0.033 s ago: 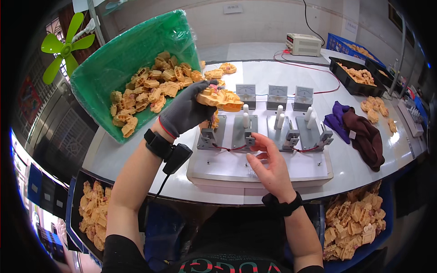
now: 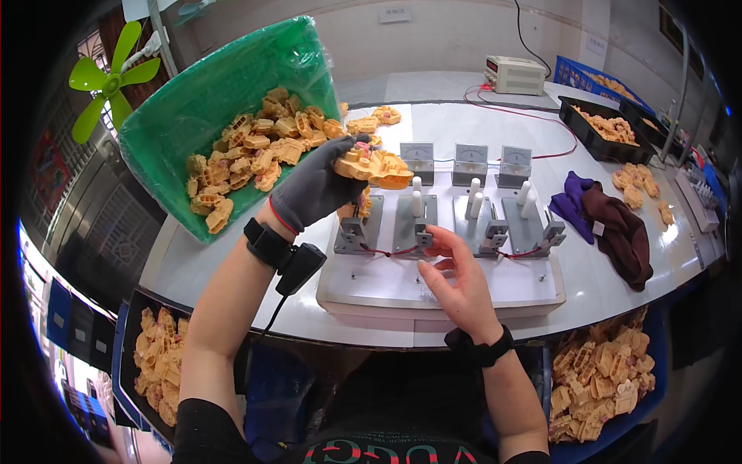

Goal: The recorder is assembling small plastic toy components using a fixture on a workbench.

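My left hand (image 2: pixel 318 184), in a grey glove, is closed around a yellow-orange moulded plastic housing (image 2: pixel 376 168) with a pink bit on it. It holds the housing above the left part of a white test board (image 2: pixel 371 282). My bare right hand (image 2: pixel 461 288) has thumb and fingers apart, with nothing seen between them. Its fingertips are at a small metal block (image 2: pixel 423 238) on the second grey plate from the left; whether they touch it, I cannot tell. White pegs (image 2: pixel 417 204) stand on the plates. Another housing (image 2: pixel 365 203) shows partly behind my left hand.
Behind the plates stand three panel meters (image 2: pixel 471 161). A tilted green bin (image 2: pixel 224 93) of housings is at left, and blue bins (image 2: pixel 653 379) of them sit below the table. A power supply (image 2: pixel 516 76), dark cloth (image 2: pixel 618 232) and black tray (image 2: pixel 576 116) are at right. A green fan (image 2: pixel 112 83) hangs far left.
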`<state>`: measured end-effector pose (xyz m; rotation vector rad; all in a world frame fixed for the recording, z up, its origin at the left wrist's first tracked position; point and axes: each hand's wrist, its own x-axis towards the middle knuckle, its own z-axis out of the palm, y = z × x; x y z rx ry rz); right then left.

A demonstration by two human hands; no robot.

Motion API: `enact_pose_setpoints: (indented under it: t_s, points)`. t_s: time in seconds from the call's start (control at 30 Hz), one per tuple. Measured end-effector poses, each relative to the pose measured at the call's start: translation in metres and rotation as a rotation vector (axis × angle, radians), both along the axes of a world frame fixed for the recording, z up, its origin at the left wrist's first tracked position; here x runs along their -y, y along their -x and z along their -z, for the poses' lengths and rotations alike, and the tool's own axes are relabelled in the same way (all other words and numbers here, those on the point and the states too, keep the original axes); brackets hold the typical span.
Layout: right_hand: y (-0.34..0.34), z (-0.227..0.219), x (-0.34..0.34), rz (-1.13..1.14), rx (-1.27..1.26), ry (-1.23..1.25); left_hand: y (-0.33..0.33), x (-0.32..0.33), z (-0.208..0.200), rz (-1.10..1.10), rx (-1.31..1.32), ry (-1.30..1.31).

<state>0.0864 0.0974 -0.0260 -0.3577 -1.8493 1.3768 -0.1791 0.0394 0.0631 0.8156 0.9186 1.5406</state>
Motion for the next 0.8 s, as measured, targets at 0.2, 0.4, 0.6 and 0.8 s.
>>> enact_pose_setpoints:
  t_s: [0.2,0.4,0.6,0.8]
  points:
    - [-0.003,0.001,-0.003,-0.104,0.005,0.159,-0.013,-0.010,-0.002,-0.248,-1.104,-0.442]
    - [-0.002,0.002,-0.001,-0.070,-0.024,0.071,-0.049,-0.039,-0.016,-0.279,-1.052,0.092]
    - [-0.003,0.003,-0.002,-0.041,-0.040,0.020,-0.062,-0.046,-0.012,-0.229,-1.416,-0.024]
    - [-0.004,0.000,-0.003,-0.043,-0.027,-0.003,-0.065,-0.030,-0.021,-0.099,-1.579,-0.084]
